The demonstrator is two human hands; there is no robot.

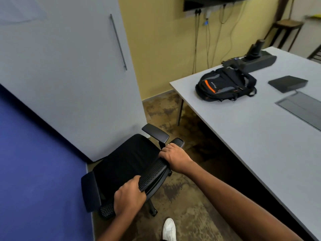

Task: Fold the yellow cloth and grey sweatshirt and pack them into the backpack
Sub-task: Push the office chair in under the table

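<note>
A black backpack (225,83) with orange and grey trim lies flat near the far left corner of the grey table (251,136). Both my hands grip the top edge of the backrest of a black office chair (128,164) on the floor to the left of the table. My left hand (129,197) holds the near end of that mesh edge, my right hand (173,156) the far end. No yellow cloth or grey sweatshirt shows clearly; a small yellow patch (315,16) lies at the far top right, too small to identify.
A black device (255,60) with an upright handle and a flat black box (287,83) sit on the table beyond the backpack. A grey partition (69,75) and blue panel (34,171) stand left. Cables hang on the yellow wall. My white shoe (169,228) is on the floor.
</note>
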